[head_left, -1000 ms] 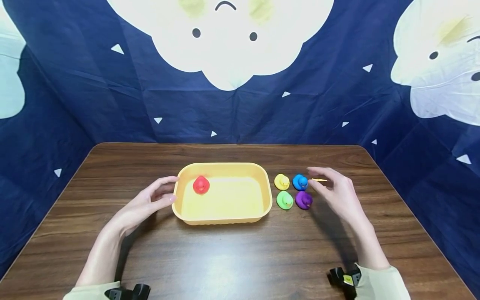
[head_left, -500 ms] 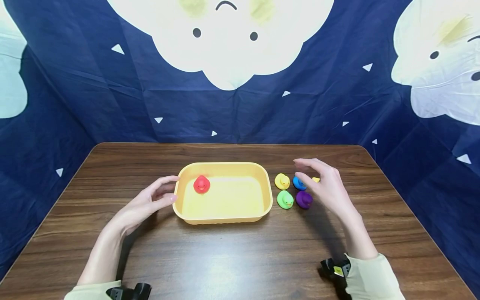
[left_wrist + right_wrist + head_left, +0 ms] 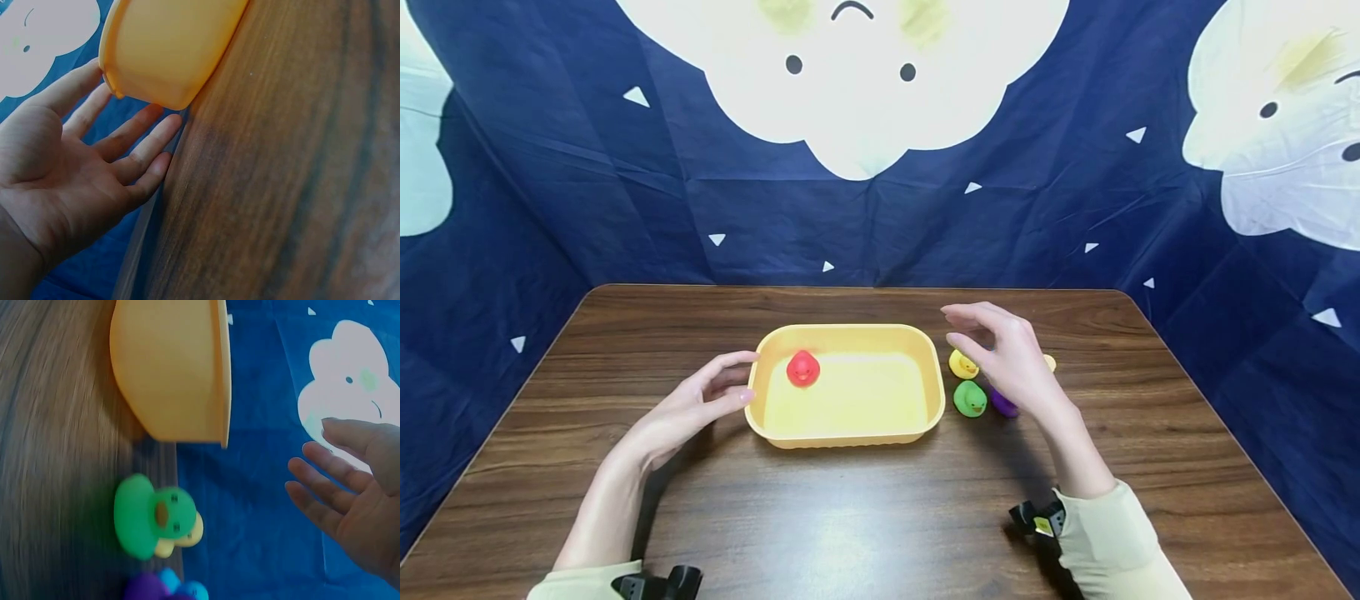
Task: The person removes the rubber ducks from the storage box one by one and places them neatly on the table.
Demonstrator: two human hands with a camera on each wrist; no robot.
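A pale yellow plastic tray (image 3: 850, 442) stands at mid-table with a red rubber duck (image 3: 803, 369) inside, towards its left. Fingertips of my left hand (image 3: 681, 412) rest at the tray's left end, thumb and fingers loosely extended. My right hand (image 3: 1009, 360) hovers over the ducks right of the tray, fingers spread and holding nothing. Nearest its thumb is a yellow duck (image 3: 961, 365), partly covered. A green duck (image 3: 970, 399) sits in front of that one, and a purple duck (image 3: 1002, 405) is partly hidden. The blue duck (image 3: 197, 590) shows only in the right wrist view.
A small yellow thing (image 3: 1050, 362) peeks out right of the right hand, mostly hidden. The wooden table (image 3: 850, 533) ends at a dark blue cloth backdrop (image 3: 647, 217) with white cloud shapes.
My right hand has moved left, from beside the blue duck to above the yellow one, covering the blue duck and part of the purple one. The left hand and tray stay put.
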